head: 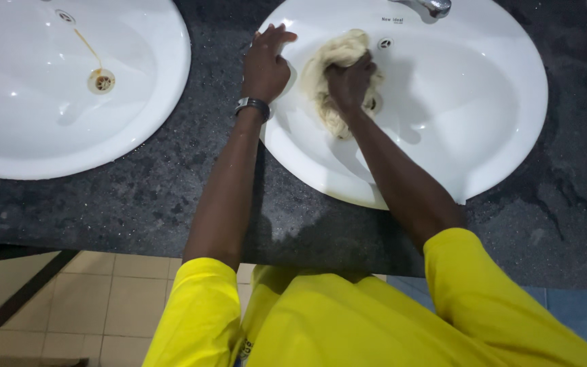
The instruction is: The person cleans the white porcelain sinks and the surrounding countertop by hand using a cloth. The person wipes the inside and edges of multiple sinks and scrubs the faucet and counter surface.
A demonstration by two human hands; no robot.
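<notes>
A cream-coloured cloth (pixel 338 58) lies bunched inside the right white basin (pixel 484 95), close to its drain. My right hand (pixel 350 83) presses down on the cloth and grips it. My left hand (pixel 266 61) rests flat on the left rim of that basin with fingers spread, holding nothing. A dark watch (pixel 252 105) sits on my left wrist. Both sleeves are yellow.
A second white basin (pixel 35 136) with a brown rust streak down to its drain (pixel 101 81) sits at the left. Both basins are set in a dark speckled stone counter (pixel 137 197). A chrome tap (pixel 433 7) stands at the top. Beige floor tiles (pixel 103 299) show below.
</notes>
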